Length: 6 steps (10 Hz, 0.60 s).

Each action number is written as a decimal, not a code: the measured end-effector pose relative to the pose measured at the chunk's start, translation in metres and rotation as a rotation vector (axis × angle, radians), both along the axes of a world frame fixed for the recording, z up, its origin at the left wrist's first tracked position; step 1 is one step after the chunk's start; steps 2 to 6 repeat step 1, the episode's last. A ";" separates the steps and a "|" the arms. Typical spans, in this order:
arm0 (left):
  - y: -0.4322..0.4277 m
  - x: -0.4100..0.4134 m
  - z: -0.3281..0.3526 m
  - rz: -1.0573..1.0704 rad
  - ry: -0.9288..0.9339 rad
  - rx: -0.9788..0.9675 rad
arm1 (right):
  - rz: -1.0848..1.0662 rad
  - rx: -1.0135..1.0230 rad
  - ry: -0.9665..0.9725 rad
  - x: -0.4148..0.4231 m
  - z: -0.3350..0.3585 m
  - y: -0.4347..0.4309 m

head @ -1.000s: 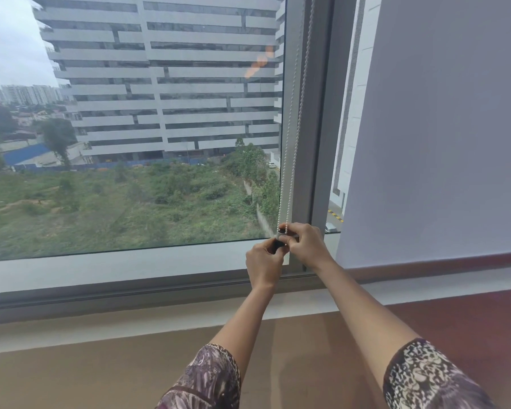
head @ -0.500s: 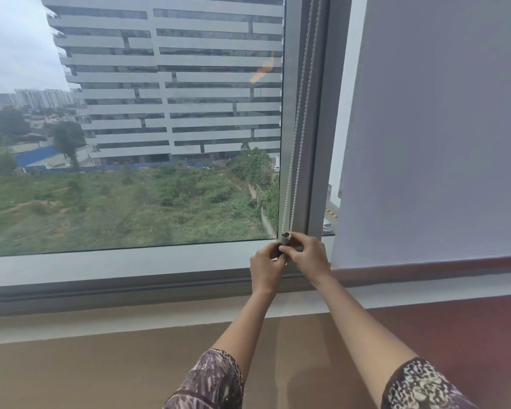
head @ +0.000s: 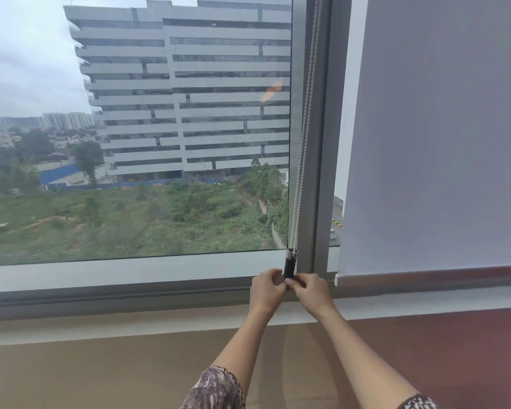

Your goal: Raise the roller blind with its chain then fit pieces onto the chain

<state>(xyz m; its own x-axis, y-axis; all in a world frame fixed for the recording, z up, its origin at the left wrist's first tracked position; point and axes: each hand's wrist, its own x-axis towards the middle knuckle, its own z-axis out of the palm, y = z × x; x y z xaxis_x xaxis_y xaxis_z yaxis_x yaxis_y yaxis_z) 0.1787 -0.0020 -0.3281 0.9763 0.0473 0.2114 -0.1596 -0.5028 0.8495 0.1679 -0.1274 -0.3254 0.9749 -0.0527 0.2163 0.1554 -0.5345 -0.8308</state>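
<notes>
We had both hands pinched together at the lower end of a dark tube-shaped piece (head: 289, 265) that hung on the bottom of the bead chain (head: 304, 137): the left hand (head: 267, 290) closed its fingertips on the tube's left side, the right hand (head: 310, 292) closed on its lower right, and the two sets of fingers met just under it. The chain's two strands ran down along the grey window frame (head: 322, 143) and entered the tube's open top, where a pale rim showed. Whether a second small part sat between our fingertips, we could not tell, for the fingers covered that spot.

Outward from there, the left pane stood clear to the view outside, so we judged its blind already raised out of sight. To the right a neighbouring roller blind (head: 440, 128) hung fully down, its bottom bar (head: 425, 277) near the sill (head: 130, 276).

We judged the raising done and the fitting under way: one piece was on the chain, and what was left seemed to be seating or closing its lower end
</notes>
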 end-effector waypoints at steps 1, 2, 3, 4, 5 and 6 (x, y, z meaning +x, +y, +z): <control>0.018 -0.014 -0.005 0.034 0.039 0.116 | -0.036 -0.113 0.118 -0.017 -0.005 0.012; 0.018 -0.014 -0.005 0.034 0.039 0.116 | -0.036 -0.113 0.118 -0.017 -0.005 0.012; 0.018 -0.014 -0.005 0.034 0.039 0.116 | -0.036 -0.113 0.118 -0.017 -0.005 0.012; 0.018 -0.014 -0.005 0.034 0.039 0.116 | -0.036 -0.113 0.118 -0.017 -0.005 0.012; 0.018 -0.014 -0.005 0.034 0.039 0.116 | -0.036 -0.113 0.118 -0.017 -0.005 0.012; 0.018 -0.014 -0.005 0.034 0.039 0.116 | -0.036 -0.113 0.118 -0.017 -0.005 0.012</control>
